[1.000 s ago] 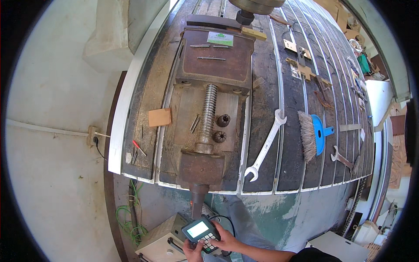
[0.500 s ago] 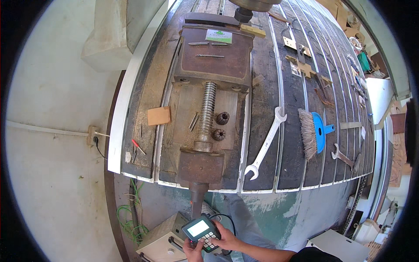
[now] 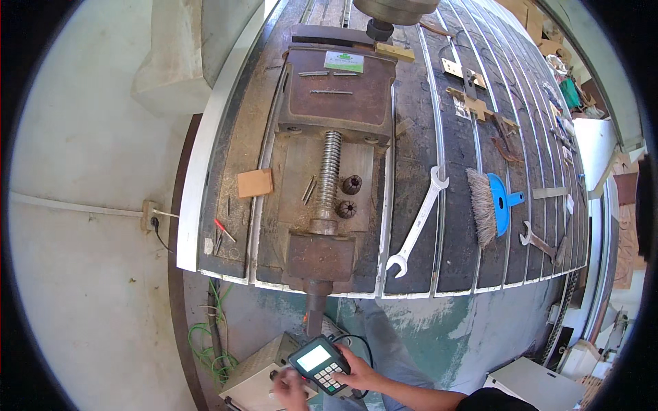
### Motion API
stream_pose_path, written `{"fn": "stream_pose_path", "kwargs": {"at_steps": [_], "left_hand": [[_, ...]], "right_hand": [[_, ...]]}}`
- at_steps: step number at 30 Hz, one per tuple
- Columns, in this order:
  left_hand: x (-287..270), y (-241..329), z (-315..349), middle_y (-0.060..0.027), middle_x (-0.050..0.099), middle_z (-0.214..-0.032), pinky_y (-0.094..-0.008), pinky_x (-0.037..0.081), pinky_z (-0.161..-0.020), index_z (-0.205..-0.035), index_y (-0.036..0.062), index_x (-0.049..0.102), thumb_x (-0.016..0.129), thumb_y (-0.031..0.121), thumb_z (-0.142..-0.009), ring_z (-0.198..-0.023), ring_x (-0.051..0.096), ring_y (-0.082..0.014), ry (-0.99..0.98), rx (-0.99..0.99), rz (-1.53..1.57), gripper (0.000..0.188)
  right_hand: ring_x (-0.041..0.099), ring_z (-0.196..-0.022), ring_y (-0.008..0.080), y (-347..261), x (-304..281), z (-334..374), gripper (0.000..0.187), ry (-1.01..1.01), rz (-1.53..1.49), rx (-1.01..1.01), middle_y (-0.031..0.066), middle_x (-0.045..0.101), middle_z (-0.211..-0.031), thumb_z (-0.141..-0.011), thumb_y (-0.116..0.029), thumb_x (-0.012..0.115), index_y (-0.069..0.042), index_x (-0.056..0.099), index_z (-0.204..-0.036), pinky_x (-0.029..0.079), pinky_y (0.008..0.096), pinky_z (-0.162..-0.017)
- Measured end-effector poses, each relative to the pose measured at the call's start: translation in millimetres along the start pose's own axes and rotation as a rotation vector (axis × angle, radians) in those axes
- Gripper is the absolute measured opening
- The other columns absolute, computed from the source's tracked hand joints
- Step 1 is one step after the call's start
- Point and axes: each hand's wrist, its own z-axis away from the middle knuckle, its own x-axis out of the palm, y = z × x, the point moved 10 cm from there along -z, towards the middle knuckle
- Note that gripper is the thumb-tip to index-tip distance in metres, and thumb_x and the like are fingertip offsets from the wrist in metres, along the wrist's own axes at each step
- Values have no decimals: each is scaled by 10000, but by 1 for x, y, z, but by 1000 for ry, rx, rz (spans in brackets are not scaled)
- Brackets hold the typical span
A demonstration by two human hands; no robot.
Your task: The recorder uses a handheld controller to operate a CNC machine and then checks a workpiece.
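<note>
A dark handheld controller (image 3: 317,361) with a lit screen and a keypad is held low in front of me. My right hand (image 3: 358,372) grips it from the right side, the thumb over the keys. Just left of its lower corner is my left hand (image 3: 290,390), apart from it and smeared by motion, so its fingers are unclear. Beyond the controller, the square screw end (image 3: 314,322) of a large rusty vise (image 3: 343,103) points toward me. Several thin metal bits (image 3: 331,92) and a small card (image 3: 344,61) lie on the vise.
A spindle (image 3: 380,29) hangs above the vise's far end. On the slotted machine bed (image 3: 452,267) are a large wrench (image 3: 417,222), a blue-handled brush (image 3: 499,205), a smaller wrench (image 3: 538,244), two collets (image 3: 347,209) and a wooden block (image 3: 255,183). A metal cabinet (image 3: 264,373) stands below left.
My left hand has let go of the controller's lower left side and moved away to the left. The right hand keeps its hold. The view has shifted slightly.
</note>
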Motion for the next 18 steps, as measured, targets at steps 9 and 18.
{"fn": "stream_pose_path", "kwargs": {"at_steps": [9, 18], "left_hand": [[-39, 356, -19, -75, 579, -792, -260, 508, -625, -896, -36, 522, 545, -31, -844, -739, 582, -133, -39, 1079, -171, 58], [214, 565, -1, -71, 646, -797, -233, 460, -577, -893, -34, 643, 591, -3, -783, -678, 584, -97, -610, 1329, -213, 125]], "right_hand": [[592, -910, 279, -33, 33, -14, 762, -175, 138, -65, 186, 559, -1082, -765, -154, 633, -43, 189, -1375, 467, 355, -790], [506, -1067, 238, -24, 96, -54, 741, -511, 149, -7, 163, 506, -1167, -766, -249, 699, 19, 279, -1314, 414, 325, -894]]}}
